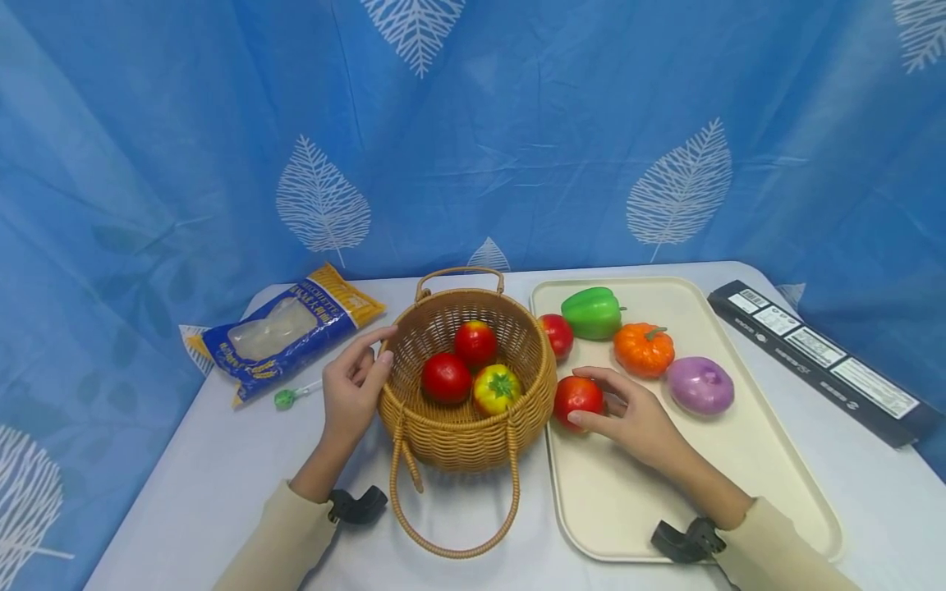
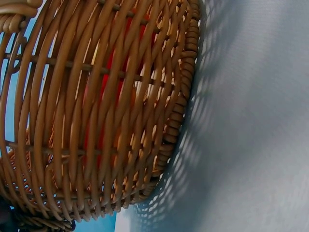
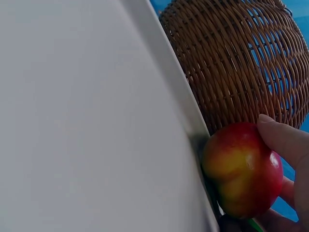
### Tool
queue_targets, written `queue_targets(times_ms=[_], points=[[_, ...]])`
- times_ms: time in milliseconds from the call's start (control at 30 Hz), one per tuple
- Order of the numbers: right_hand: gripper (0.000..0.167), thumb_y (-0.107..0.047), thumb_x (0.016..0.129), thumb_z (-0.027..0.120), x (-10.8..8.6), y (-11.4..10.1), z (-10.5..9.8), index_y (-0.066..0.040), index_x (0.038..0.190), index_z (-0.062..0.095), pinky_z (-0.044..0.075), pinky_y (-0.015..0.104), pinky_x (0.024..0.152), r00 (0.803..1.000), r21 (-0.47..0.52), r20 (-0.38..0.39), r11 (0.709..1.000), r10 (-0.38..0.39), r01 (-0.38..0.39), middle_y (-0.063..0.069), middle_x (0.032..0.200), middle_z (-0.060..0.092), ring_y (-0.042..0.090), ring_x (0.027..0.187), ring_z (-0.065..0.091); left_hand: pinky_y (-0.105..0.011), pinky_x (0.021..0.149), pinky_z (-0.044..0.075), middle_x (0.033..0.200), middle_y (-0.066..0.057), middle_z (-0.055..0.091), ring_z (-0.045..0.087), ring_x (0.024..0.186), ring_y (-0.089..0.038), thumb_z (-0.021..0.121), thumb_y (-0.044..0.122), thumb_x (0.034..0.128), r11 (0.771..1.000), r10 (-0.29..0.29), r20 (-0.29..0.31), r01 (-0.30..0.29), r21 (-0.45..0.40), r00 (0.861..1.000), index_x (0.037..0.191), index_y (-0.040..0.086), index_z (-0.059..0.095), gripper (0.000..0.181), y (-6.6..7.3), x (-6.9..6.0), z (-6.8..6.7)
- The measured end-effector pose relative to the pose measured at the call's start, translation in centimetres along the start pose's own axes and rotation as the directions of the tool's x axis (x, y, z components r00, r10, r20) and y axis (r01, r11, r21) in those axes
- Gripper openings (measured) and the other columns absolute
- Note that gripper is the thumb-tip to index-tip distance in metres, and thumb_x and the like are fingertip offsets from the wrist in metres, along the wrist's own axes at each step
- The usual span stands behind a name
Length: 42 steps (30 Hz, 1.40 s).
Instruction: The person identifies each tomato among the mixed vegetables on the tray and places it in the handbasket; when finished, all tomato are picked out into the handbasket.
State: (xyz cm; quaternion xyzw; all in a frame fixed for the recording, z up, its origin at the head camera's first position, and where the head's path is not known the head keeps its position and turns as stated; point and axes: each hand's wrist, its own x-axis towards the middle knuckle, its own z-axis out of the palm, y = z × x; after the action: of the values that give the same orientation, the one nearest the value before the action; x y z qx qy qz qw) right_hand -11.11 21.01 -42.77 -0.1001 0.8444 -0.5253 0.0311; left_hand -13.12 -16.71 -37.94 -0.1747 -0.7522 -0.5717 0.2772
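A brown wicker basket (image 1: 461,443) stands mid-table, with two red fruits (image 1: 447,378) and a yellow-green bell pepper (image 1: 497,389) inside. At its left rim, my left hand (image 1: 356,386) holds the edge with thumb and index finger, the other fingers bent outside; the left wrist view shows basket weave (image 2: 111,106) but no clear fingers. My right hand (image 1: 631,414) grips a peach (image 1: 579,400) at the tray's left edge, thumb on the near side, fingers behind. From the right wrist, the peach (image 3: 241,169) looks red and yellow, low beside the basket (image 3: 227,63).
On the cream tray (image 1: 650,501) lie another red fruit (image 1: 557,336), a green pepper (image 1: 593,313), an orange pumpkin (image 1: 644,350) and a purple onion (image 1: 700,386). A long black box (image 1: 820,361) lies at right. A blue pasta bag (image 1: 288,332) and green lollipop (image 1: 285,400) lie at left.
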Motion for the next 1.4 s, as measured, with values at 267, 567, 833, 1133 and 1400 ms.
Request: queue_targets(times_ms=[267,567,833,1133,1400], points=[[0.063,-0.028,0.086,0.084,0.0,-0.1,0.0,-0.013,0.141,0.058,0.050,0.044,0.098,1.000,0.006,0.005,1.000,0.015,-0.015,0.015,0.142,0.057,0.041,0.125,0.059,-0.027,0.043,0.021,0.055,0.004,0.031,0.025,0.047,-0.010,0.060,-0.008,0.0935,1.000,0.009,-0.001,-0.009,-0.004,1.000,0.119,-0.009,0.069,0.027,0.6,0.1,0.0],[0.062,-0.028,0.086,0.084,0.1,0.3,0.0,-0.014,0.140,0.059,0.050,0.042,0.098,1.000,0.013,0.003,1.000,0.014,-0.014,0.014,0.141,0.058,0.039,0.126,0.059,-0.027,0.043,0.020,0.055,0.005,0.031,0.024,0.046,-0.010,0.060,-0.007,0.0938,1.000,0.001,-0.008,-0.001,0.021,1.000,0.122,-0.004,0.070,0.030,-1.9,-0.2,0.0],[0.062,-0.025,0.085,0.085,0.0,0.0,0.0,-0.013,0.140,0.059,0.050,0.039,0.097,1.000,0.021,-0.004,1.000,0.004,-0.004,0.014,0.140,0.058,0.038,0.125,0.060,-0.026,0.042,0.021,0.055,0.002,0.031,0.025,0.046,-0.010,0.059,-0.009,0.0931,1.000,0.017,0.002,-0.017,0.002,1.000,0.119,-0.010,0.068,0.027,0.8,0.1,-0.1],[0.057,-0.027,0.087,0.084,-0.1,-0.1,-0.2,-0.016,0.138,0.062,0.049,0.037,0.098,0.998,0.015,-0.044,0.999,-0.043,0.044,0.009,0.139,0.059,0.032,0.125,0.060,-0.025,0.042,0.021,0.055,0.003,0.032,0.025,0.046,-0.009,0.061,-0.007,0.0942,1.000,0.003,0.005,-0.003,0.015,1.000,0.121,-0.004,0.070,0.029,-1.2,-0.1,-0.1],[0.060,-0.031,0.086,0.084,0.1,-0.9,-0.9,-0.019,0.141,0.060,0.051,0.024,0.092,0.997,0.034,-0.078,0.999,-0.026,0.029,0.004,0.141,0.057,0.030,0.126,0.059,-0.025,0.042,0.021,0.055,0.000,0.031,0.025,0.046,-0.011,0.060,-0.008,0.0933,1.000,0.018,0.009,-0.018,0.000,1.000,0.119,-0.009,0.069,0.027,0.7,0.1,-0.1]])
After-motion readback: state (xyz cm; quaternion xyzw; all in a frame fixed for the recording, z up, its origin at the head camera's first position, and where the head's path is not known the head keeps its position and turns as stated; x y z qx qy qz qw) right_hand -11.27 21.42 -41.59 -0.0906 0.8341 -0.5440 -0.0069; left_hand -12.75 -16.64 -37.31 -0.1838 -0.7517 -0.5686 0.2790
